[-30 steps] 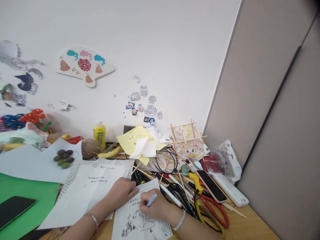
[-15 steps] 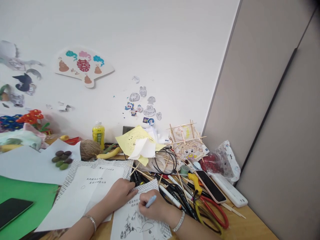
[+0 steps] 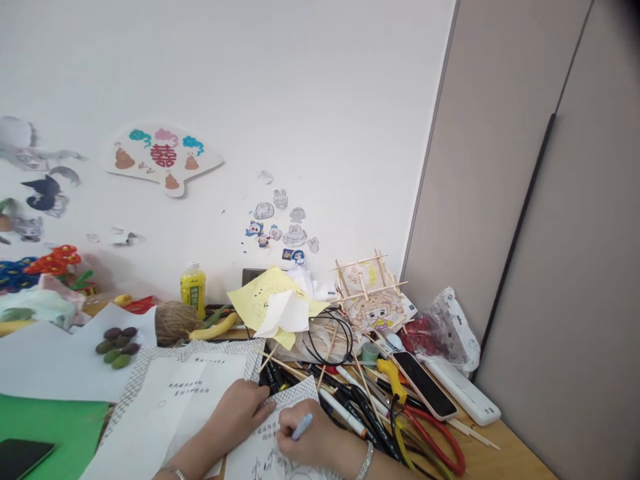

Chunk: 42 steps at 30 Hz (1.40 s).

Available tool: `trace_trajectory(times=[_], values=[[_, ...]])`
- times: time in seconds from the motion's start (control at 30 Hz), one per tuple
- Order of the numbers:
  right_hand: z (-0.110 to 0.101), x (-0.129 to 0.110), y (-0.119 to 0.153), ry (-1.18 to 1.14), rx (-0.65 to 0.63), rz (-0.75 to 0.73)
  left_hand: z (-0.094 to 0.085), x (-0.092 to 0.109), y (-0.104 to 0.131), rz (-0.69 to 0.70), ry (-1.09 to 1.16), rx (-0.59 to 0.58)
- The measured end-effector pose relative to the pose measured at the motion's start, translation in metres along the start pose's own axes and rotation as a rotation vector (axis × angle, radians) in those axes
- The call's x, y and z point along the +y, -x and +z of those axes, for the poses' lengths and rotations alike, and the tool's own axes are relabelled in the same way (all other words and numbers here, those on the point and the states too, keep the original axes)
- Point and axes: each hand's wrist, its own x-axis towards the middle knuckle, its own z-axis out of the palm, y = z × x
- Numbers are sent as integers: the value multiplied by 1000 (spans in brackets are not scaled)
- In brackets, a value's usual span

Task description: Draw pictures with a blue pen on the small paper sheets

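Pen (image 3: pixel 302 427): slim, light-blue, round-barrelled, held over the patterned sheet; its tip is hidden by the fingers.
Right hand (image 3: pixel 310 433): closed around the pen, low on the barrel, probably for fine control, its outer edge seemingly resting on the paper for support.
Patterned sheet (image 3: pixel 250 460): white rectangular paper with crosshatched border, handwriting and plant drawings, angled under the right hand, likely to suit the wrist.
Left hand (image 3: pixel 243 413): open, palm down, fingers loosely extended at the sheet's left side, apparently steadying it.
Larger sheet (image 3: pixel 160 380): white, crosshatch-edged paper with handwriting, left of the patterned one, perhaps there for easy viewing.
Markers (image 3: pixel 345 412): white and black cylinders piled beside the right hand, within easy reach.
Bench (image 3: pixel 520 460): light-brown wooden top, carrying both sheets.
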Motion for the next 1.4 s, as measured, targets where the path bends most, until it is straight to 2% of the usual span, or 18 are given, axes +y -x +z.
trace_trajectory(times=[0.1, 0.27, 0.57, 0.87, 1.4], values=[[3, 3, -1, -44, 5, 2, 1, 0, 1, -29, 2, -12], [5, 9, -1, -111, -64, 45, 7, -2, -1, -43, 20, -4], [8, 10, -3, -197, -10, 26, 6, -1, -2, -47, 3, 0], [-17, -15, -1, -172, -9, 162, 8, -2, -2, -47, 14, 2], [-16, -14, -2, -183, 47, 135, 1, 3, 0, -64, 13, -6]])
